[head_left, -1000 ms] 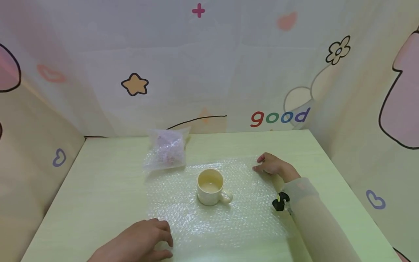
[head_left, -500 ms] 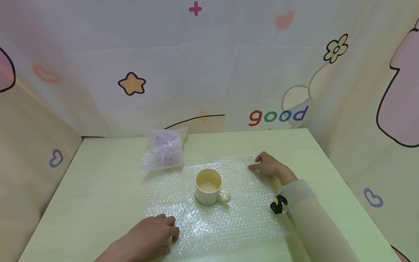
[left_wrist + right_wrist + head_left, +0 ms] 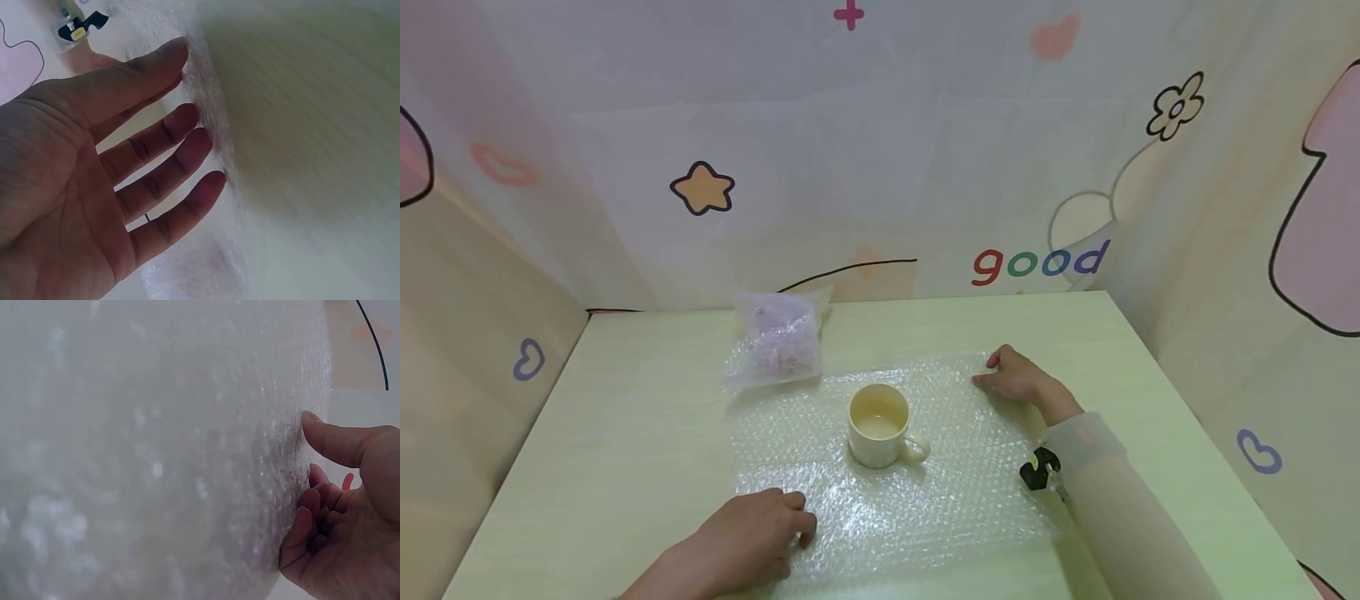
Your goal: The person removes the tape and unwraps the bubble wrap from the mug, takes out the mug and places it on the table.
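Observation:
A sheet of bubble wrap [image 3: 955,442] lies flat, with a cream mug [image 3: 878,454] upright near its middle, the handle pointing right. My left hand [image 3: 752,537] is at the sheet's near left corner; in the left wrist view its fingers [image 3: 178,159] are spread and slightly bent, their tips along the wrap's edge. At the far right corner, my right hand [image 3: 1018,377] rests with thumb and forefinger apart. The right wrist view has the thumb [image 3: 337,440] against the wrap and the other fingers loosely bent at its edge.
Behind the mug, a bubble-wrapped bundle [image 3: 778,342], pinkish inside, stands on the pale table [image 3: 625,433]. Printed curtains [image 3: 880,167] enclose the table at the back and both sides. A small black device [image 3: 1040,469] is worn at the right wrist.
My left hand has shifted right and slightly away from me, onto the wrap's near left corner, its fingers lowering. My right hand has barely moved, and the mug stays put.

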Demonstrator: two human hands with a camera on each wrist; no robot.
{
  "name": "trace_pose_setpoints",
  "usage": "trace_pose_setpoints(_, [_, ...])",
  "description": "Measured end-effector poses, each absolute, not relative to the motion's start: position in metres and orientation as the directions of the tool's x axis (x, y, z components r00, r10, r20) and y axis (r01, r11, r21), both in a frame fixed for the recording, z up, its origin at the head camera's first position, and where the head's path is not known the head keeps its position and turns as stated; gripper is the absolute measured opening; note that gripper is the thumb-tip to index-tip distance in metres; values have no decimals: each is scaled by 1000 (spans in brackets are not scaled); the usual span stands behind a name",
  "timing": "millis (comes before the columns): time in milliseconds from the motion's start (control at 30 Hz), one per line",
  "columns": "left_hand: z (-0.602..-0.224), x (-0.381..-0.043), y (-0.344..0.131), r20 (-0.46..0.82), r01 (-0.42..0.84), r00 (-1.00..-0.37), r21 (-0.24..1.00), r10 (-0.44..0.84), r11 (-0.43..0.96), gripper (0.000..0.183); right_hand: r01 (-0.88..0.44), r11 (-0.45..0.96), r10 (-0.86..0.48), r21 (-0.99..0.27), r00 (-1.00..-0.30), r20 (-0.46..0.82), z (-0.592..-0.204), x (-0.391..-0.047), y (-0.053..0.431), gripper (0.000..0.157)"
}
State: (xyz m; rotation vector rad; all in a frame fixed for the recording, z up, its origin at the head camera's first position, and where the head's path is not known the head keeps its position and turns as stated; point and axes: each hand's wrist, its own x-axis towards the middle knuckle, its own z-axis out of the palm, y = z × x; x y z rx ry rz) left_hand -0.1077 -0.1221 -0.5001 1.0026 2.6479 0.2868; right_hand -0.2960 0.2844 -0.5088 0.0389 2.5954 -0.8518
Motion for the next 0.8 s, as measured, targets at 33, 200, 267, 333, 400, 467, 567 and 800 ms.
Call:
trace_pose_setpoints(33, [-500,-108,-122,-203,608,-715,293,669,738,31,149,813,-99,-562,-917,-387,-509,-296,284,48])
trace_pose_setpoints(200, [-501,-106,-124,-171,605,-722,315,670,731,33,155,808,-96,-568,-917,-387,-512,-298,284,47])
trace_pose_setpoints(267, [-503,-105,-126,-156,605,-724,324,672,727,33,158,806,-93,-570,-918,-385,-513,-299,285,47])
trace_pose_setpoints(333, [-503,-105,-127,-154,602,-724,336,673,724,34,164,803,-88,-573,-918,-386,-513,-299,285,47])
trace_pose_setpoints(400, [-504,-105,-128,-155,598,-723,346,673,722,34,167,800,-86,-576,-918,-386,-513,-299,285,46])
trace_pose_setpoints(467, [-504,-105,-129,-158,595,-722,355,674,721,34,171,798,-85,-578,-917,-389,-512,-298,285,46])
trace_pose_setpoints(567, [-505,-105,-130,-155,593,-720,367,676,716,35,166,798,-91,-580,-918,-387,-512,-298,285,45])
trace_pose_setpoints(800, [-505,-105,-132,-154,582,-721,392,675,712,34,164,800,-93,-577,-917,-389,-512,-300,285,43])
